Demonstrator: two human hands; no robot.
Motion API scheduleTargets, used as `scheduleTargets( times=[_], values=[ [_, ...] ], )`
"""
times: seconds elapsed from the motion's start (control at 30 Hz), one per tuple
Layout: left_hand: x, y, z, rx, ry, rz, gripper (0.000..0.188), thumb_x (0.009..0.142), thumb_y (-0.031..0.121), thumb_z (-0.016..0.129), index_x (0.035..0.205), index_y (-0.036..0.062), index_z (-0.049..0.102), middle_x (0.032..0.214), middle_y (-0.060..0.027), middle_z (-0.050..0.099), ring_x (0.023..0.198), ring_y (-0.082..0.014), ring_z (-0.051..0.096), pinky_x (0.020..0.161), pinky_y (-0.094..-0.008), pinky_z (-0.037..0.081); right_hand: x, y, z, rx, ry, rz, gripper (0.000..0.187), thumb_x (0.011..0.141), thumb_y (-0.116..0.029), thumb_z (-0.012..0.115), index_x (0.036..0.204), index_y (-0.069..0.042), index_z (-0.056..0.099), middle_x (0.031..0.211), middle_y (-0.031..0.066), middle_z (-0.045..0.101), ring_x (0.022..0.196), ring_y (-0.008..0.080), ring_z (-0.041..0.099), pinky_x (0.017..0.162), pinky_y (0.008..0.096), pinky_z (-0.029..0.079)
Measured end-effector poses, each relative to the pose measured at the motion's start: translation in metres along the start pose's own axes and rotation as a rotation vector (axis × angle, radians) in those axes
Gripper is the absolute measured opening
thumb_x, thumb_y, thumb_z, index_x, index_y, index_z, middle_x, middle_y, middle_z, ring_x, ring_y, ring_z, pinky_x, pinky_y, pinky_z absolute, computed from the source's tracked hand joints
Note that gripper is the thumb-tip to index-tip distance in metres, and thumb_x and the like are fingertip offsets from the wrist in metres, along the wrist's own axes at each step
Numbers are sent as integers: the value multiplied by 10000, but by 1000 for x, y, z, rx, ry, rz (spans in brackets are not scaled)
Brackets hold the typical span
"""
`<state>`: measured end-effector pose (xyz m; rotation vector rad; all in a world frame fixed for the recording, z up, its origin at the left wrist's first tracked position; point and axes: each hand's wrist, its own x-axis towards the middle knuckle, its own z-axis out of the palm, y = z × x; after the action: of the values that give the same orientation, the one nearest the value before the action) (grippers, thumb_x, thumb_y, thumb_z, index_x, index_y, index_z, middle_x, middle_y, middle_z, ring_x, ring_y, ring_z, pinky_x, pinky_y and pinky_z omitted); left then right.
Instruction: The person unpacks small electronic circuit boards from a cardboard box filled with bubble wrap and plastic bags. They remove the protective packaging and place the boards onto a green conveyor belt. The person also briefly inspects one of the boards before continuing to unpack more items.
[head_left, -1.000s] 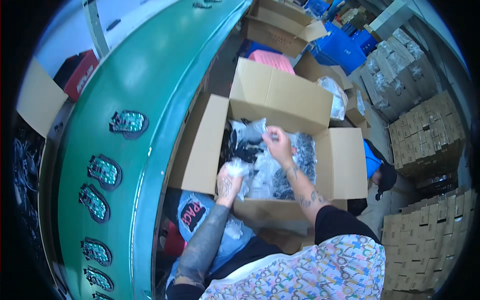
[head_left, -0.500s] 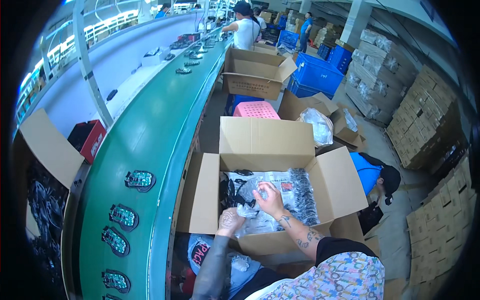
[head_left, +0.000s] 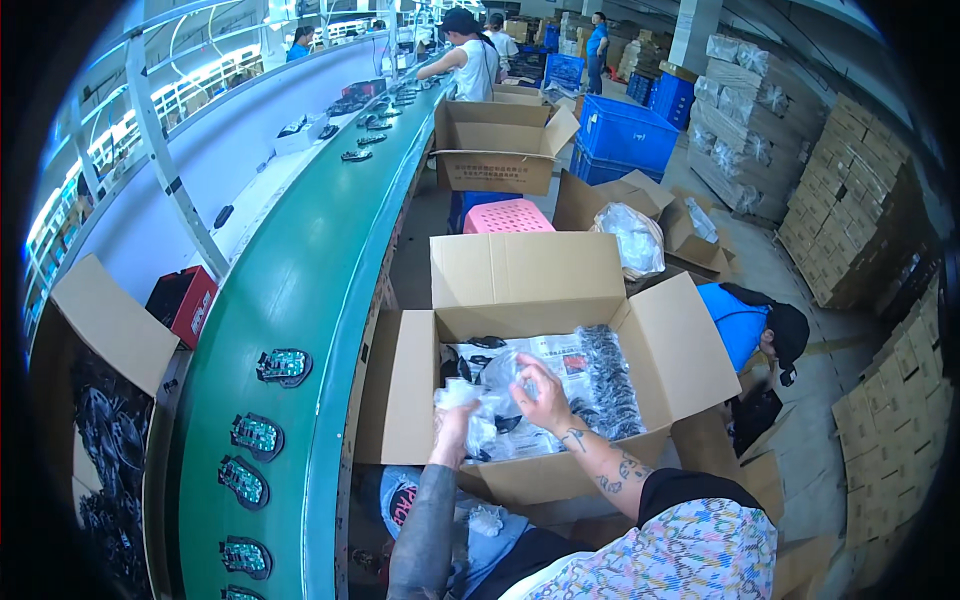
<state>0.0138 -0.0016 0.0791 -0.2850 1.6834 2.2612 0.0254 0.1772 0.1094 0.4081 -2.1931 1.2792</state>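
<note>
Over an open cardboard box (head_left: 405,385), my left hand (head_left: 453,432) is closed around a crumpled clear plastic bag (head_left: 458,394). My right hand (head_left: 543,392) pinches more thin clear plastic (head_left: 500,372) with curled fingertips. Whether both hands grip the same piece of plastic cannot be made out. Inside the box, a sheet of newspaper (head_left: 572,362) lies under and beside the hands. Dark items in clear wrapping (head_left: 607,375) stand in a tight row along its right wall. Loose black parts (head_left: 487,342) lie at the left, partly hidden by the plastic.
A green conveyor belt (head_left: 290,310) runs along my left, carrying several black housings with green circuit boards (head_left: 258,435). Further left is a box of black cables (head_left: 110,430). Beyond my box stand a pink basket (head_left: 510,216) and blue crates (head_left: 625,135). A person in blue (head_left: 735,325) bends at the right.
My left hand has risen slightly and turned, and the plastic in it now spreads wider. The right hand stays nearly in place. The view has shifted a little.
</note>
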Motion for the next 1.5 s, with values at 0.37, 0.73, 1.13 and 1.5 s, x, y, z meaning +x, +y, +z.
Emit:
scheduleTargets(
  times=[0.37,0.73,1.13,1.5],
  values=[
    [-23,-40,-20,-809,-284,-74,269,903,246,473,1053,51,584,996,-82,643,923,-211,627,842,-363,504,-53,-38,59,-89,-97,-152,400,751,-174,680,1105,-32,558,1085,186,568,999,396,563,836,439,470],
    [-30,-38,10,-433,186,408,364,895,215,559,1214,42,521,1156,-80,601,1056,-224,587,940,-370,459,-38,-38,97,1126,125,1061,216,921,-199,484,1007,-59,624,954,73,659,856,200,644,759,333,514],
    [-73,-3,15,502,-34,1077,279,844,268,569,1027,82,670,1179,-160,593,1168,-381,519,1017,-467,368,-42,-38,74,1847,-83,842,531,961,-487,378,1368,-145,401,1332,102,486,1221,220,442,1029,367,364],
    [-42,-14,-3,233,255,390,335,950,269,468,752,18,568,571,-78,503,545,-264,547,522,-360,428,-74,-75,82,389,-275,607,679,964,-512,385,1454,-76,208,1421,178,353,1298,301,370,1085,365,286]
  ],
)
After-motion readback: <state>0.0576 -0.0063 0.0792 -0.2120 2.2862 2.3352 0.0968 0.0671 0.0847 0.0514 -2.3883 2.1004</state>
